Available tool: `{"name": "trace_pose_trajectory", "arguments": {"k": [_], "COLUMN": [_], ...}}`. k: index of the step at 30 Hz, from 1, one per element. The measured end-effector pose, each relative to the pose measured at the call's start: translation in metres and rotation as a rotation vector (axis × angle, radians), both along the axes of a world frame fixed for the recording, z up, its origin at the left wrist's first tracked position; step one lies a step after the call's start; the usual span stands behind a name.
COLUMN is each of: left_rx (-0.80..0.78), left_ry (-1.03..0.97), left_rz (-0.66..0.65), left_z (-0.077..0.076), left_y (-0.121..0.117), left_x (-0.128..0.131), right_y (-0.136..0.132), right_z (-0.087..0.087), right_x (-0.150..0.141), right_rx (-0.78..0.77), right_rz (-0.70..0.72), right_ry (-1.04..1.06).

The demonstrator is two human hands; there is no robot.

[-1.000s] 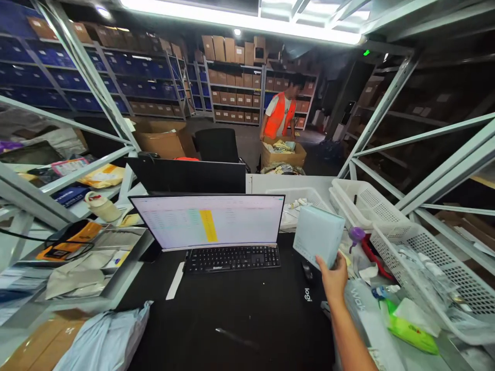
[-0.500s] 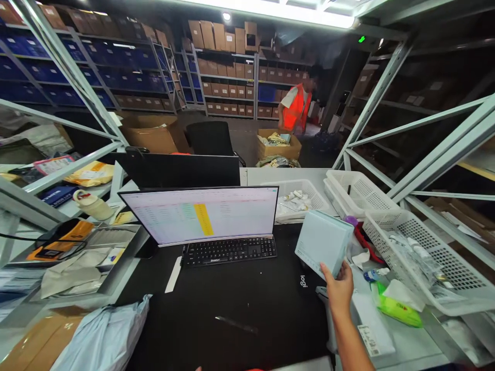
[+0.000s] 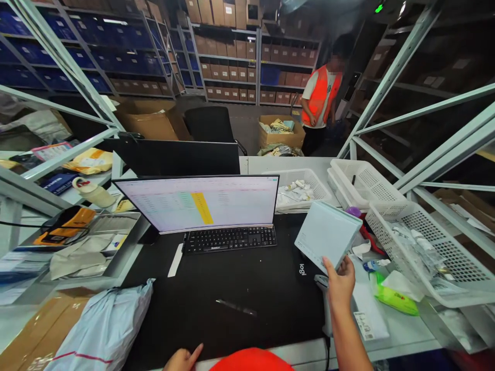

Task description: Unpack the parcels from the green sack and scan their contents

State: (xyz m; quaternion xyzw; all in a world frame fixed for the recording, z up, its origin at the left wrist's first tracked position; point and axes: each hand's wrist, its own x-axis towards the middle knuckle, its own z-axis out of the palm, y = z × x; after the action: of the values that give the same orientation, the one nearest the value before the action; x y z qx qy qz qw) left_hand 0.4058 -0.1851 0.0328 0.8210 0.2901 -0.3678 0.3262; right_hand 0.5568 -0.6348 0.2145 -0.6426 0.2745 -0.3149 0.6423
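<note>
My right hand (image 3: pixel 340 282) grips a pale blue-white box (image 3: pixel 327 234) by its lower corner and holds it tilted above the right edge of the black desk mat (image 3: pixel 232 288). My left hand (image 3: pixel 182 359) shows at the bottom edge, at the desk's near edge, with one finger pointing out and the others curled. Nothing shows in that hand. A curved monitor (image 3: pixel 199 202) with a spreadsheet stands behind a black keyboard (image 3: pixel 230 238). A dark pen (image 3: pixel 235 307) lies on the mat.
White mesh baskets (image 3: pixel 429 247) with small packets stand at right, beside a green pack (image 3: pixel 392 299). A grey poly mailer (image 3: pixel 104 330) lies at bottom left. Metal shelf frames flank the desk. A person in an orange vest (image 3: pixel 320 98) stands by a cardboard box (image 3: pixel 280 135) beyond.
The view has tipped downward. The box in my right hand has tilted flatter and sunk slightly. My left hand has come into view at the bottom. The person in the orange vest has stepped right.
</note>
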Motion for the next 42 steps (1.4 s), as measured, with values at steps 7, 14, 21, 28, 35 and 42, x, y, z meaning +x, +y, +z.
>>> {"name": "trace_pose_trajectory", "arguments": {"k": [7,14,21,28,35,42], "left_rx": [-0.026,-0.025,-0.024,-0.051,-0.014,0.002], "left_ry": [-0.010,-0.018,-0.013,-0.024,-0.024,-0.041], "left_rz": [-0.004,0.006,0.007,-0.003,-0.011,0.009], "left_z": [0.007,0.018,0.018,0.024,0.032,0.019], "left_y": [-0.001,-0.006,-0.004,-0.006,-0.009,-0.007], "left_x": [-0.001,0.002,0.000,0.001,0.001,-0.002], "right_y": [0.001,0.010,0.016,0.019,0.024,0.024], "right_z": [0.009,0.001,-0.005,-0.005,-0.005,0.001], "right_x": [-0.004,-0.009,-0.014,-0.016,-0.017,-0.012], "right_rx": [0.048,0.049,0.056,0.020,0.033,0.049], "right_rz": [-0.028,0.033,0.061,0.070,0.103,0.095], "right_ry": [-0.020,0.039,0.059,0.064,0.089,0.090]}}
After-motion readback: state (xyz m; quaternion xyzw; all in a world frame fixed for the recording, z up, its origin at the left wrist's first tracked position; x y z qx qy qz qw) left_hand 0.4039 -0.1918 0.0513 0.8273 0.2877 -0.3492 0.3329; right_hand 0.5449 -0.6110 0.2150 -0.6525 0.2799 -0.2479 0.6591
